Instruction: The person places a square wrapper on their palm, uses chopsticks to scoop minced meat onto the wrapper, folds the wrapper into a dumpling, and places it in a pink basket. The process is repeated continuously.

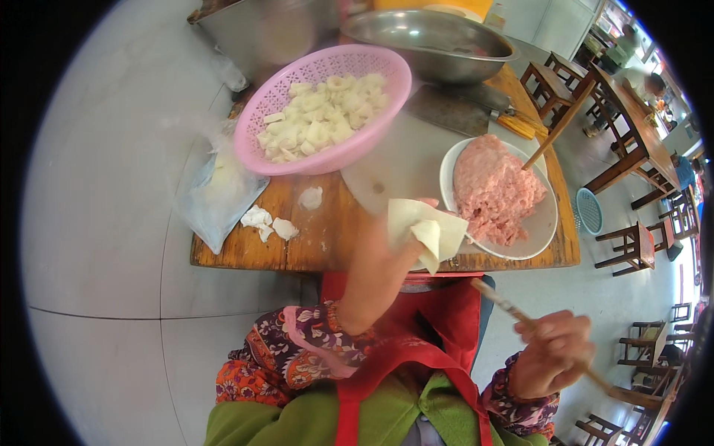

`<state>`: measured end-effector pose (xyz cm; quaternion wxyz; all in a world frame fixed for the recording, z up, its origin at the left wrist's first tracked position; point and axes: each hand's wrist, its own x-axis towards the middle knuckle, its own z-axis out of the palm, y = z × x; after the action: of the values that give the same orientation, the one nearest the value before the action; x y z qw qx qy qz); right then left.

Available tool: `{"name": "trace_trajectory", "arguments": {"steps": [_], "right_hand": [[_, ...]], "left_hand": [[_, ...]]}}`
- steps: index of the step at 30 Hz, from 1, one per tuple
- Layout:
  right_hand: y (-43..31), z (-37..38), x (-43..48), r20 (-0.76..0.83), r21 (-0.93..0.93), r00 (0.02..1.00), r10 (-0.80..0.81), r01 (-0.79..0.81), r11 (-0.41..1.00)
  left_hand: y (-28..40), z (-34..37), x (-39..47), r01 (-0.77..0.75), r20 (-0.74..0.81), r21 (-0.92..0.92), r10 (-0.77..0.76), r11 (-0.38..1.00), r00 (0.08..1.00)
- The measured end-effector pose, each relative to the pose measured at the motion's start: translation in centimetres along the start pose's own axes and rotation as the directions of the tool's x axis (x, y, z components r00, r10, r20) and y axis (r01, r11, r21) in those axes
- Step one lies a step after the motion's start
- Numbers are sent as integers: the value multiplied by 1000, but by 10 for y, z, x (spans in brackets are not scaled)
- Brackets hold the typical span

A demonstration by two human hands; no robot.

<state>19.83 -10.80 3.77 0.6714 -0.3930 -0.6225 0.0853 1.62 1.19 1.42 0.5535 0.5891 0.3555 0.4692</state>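
Observation:
My left hand [397,240] holds a stack of thin square dough wrappers [403,214], one of them folded up at the front. A thin wooden stick [505,305] is gripped in my right hand [555,354], away from the table's front edge. A white plate [545,240] of minced raw meat [496,192] lies beyond both hands, with another wooden stick [560,125] standing in the meat. Folded dumplings [326,114] fill part of a pink plastic colander [251,153] at the back left of the table.
A cleaver [446,108] lies behind the plate, near a large steel bowl [429,42]. White dough scraps [285,228] and a plastic bag [215,195] are at the left of the wooden table [234,259]. Stools, tables and several people are farther right.

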Motion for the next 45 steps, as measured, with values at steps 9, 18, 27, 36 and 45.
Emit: {"name": "trace_trajectory", "arguments": {"steps": [9, 18, 27, 36, 45], "right_hand": [[50, -58, 30, -263, 70, 865, 428, -425, 902], [81, -59, 53, -121, -114, 911, 393, -406, 907], [87, -65, 63, -43, -64, 871, 490, -492, 868], [56, -34, 39, 62, -205, 938, 342, -324, 924], [42, 9, 10, -9, -268, 999, 42, -43, 962]], "left_hand": [[13, -56, 45, 113, -138, -513, -211, 851, 968], [20, -79, 59, 153, -119, -489, -239, 859, 964], [-5, -40, 26, 470, 369, 78, -464, 879, 805], [-6, -16, 36, 130, 620, 221, -242, 967, 747], [11, -4, 46, 791, 596, -221, -563, 570, 572]]}}
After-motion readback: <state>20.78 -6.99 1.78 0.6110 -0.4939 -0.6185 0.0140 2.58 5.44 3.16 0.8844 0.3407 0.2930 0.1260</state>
